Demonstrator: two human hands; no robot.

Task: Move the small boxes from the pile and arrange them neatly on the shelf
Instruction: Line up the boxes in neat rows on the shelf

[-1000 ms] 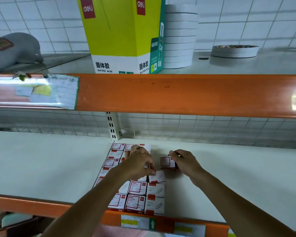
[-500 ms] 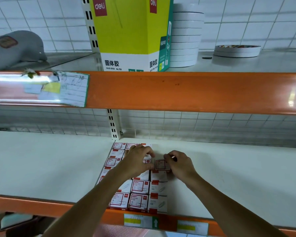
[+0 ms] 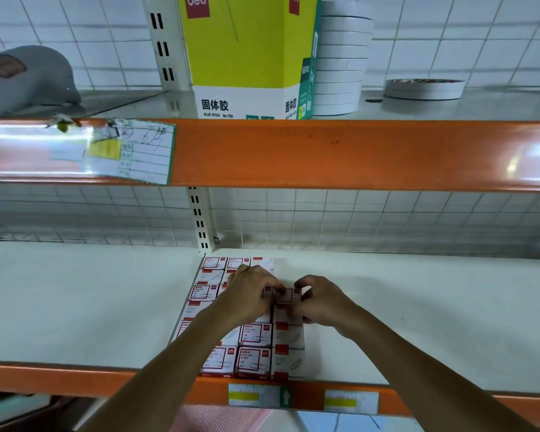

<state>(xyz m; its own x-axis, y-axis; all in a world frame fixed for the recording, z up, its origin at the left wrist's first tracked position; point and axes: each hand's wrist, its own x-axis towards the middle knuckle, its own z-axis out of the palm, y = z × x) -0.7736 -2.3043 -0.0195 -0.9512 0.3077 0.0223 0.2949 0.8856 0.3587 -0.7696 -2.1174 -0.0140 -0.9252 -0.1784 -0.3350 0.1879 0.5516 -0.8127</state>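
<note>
Both hands meet over one small box (image 3: 286, 295) on the white shelf (image 3: 418, 307): the left hand (image 3: 251, 294) pinches its left edge and the right hand (image 3: 320, 302) its right, probably so it can be squared into the right-hand column of the block of boxes (image 3: 253, 335) already laid out. It sits in that column, about midway back, printed face up. It looks nearly square from here, so I cannot tell its long axis; its edges run parallel to its neighbours'.
</note>
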